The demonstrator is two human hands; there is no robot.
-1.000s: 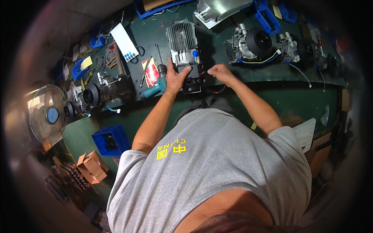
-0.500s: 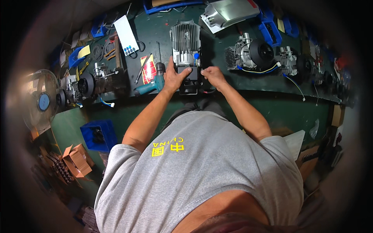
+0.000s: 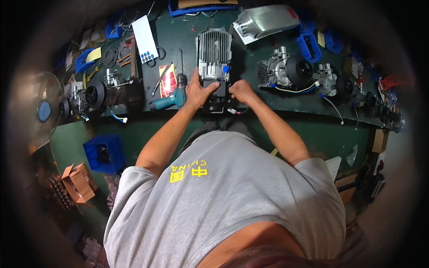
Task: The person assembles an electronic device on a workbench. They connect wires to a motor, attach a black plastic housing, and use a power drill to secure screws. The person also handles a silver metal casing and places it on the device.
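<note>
A finned metal unit [image 3: 214, 47] with a black lower housing [image 3: 220, 92] lies on the bench straight ahead of me. My left hand [image 3: 196, 90] grips its left side, the thumb lying over the black housing. At the housing's right edge, my right hand [image 3: 241, 92] has its fingers pinched together; whatever is between them is hidden. A small blue part [image 3: 225, 69] shows on the unit's right side, above my right hand. Below that hand, a small wire connector [image 3: 233, 111] sticks out at the bench edge.
Left of the unit lie a teal power drill [image 3: 166, 102], a red-and-yellow label sheet [image 3: 168, 80] and a white card [image 3: 145, 40]. Similar fan-fitted units [image 3: 288, 67] with dangling cables stand on both sides. A silver cover [image 3: 268, 22] and blue bins [image 3: 309, 48] sit farther back.
The whole view has shifted slightly. My left hand keeps its hold on the unit. My right hand stays pinched at the housing's right edge, and the wire connector below it shows more plainly.
</note>
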